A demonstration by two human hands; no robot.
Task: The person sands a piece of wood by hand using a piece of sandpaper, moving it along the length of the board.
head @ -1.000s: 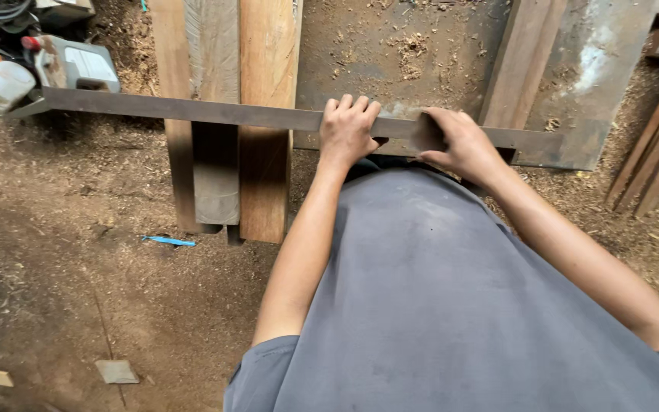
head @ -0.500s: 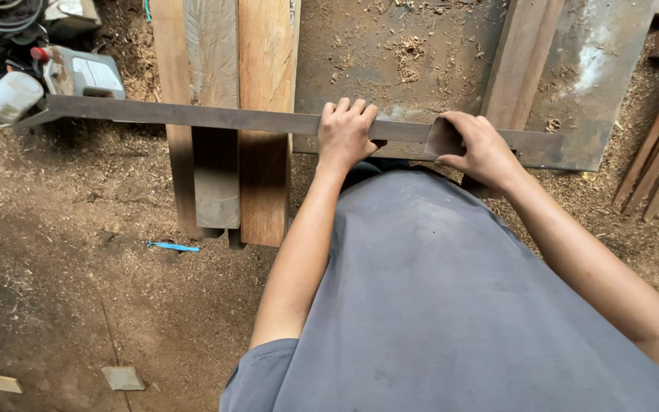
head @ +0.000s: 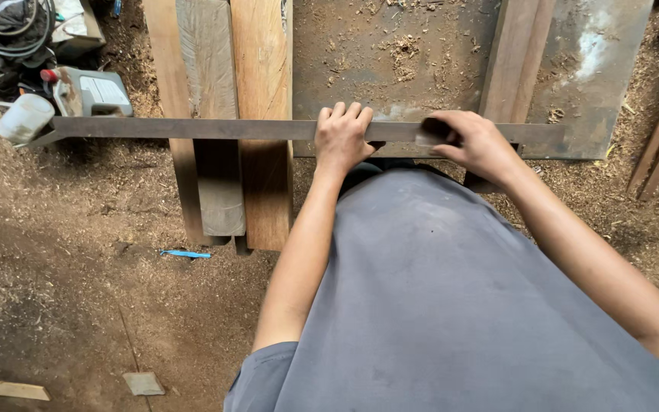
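Seen from the head camera, the left hand (head: 342, 137) lies flat on a long dark metal bar (head: 192, 128), fingers draped over its far edge and pressing it down, while the right hand (head: 476, 145) is curled around the same bar a little further along, fingers wrapped over the top and closed on it; the two hands sit near each other but do not touch. Compared with a second ago the bar has shifted only slightly: its far left tip now rests just beside the white plastic jug (head: 23, 118), and the right hand has tightened from a looser rest into a firm clasp, which suggests the bar is being steadied in place rather than carried off. The bar's long axis runs straight across the view, left to right, crossing the stacked wooden planks (head: 226, 152) beyond the left hand at a right angle and lying over the edge of a grey metal sheet (head: 398, 53) in front of both hands. Its angled tip points away past the left hand toward a small power tool (head: 93, 91). Sawdust-covered ground (head: 78, 305) lies below the left arm.
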